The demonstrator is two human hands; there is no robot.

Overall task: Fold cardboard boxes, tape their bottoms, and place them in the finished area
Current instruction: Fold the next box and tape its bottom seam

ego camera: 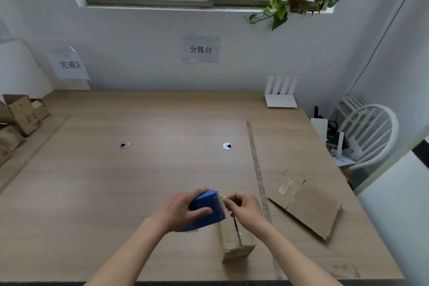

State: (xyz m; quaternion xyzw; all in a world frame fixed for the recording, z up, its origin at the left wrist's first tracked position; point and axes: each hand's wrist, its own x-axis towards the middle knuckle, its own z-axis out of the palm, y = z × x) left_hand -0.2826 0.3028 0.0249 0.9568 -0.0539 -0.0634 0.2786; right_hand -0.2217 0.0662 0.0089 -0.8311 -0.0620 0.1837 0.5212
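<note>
Wooden table (162, 123) under a barred window, box-taping in hand.

My left hand (183, 210) grips the blue tape dispenser (207, 210), held just left of the folded box (236, 241) so tape can run along its seam; my right hand (243, 209) pinches what I judge is the tape end, above the box. A flat carton (306, 202) waits to the box's right. Wall signs beyond the box read 分拣台 (200, 49) and, far left, 完成区 (70, 64), over finished boxes (21, 116).
</note>
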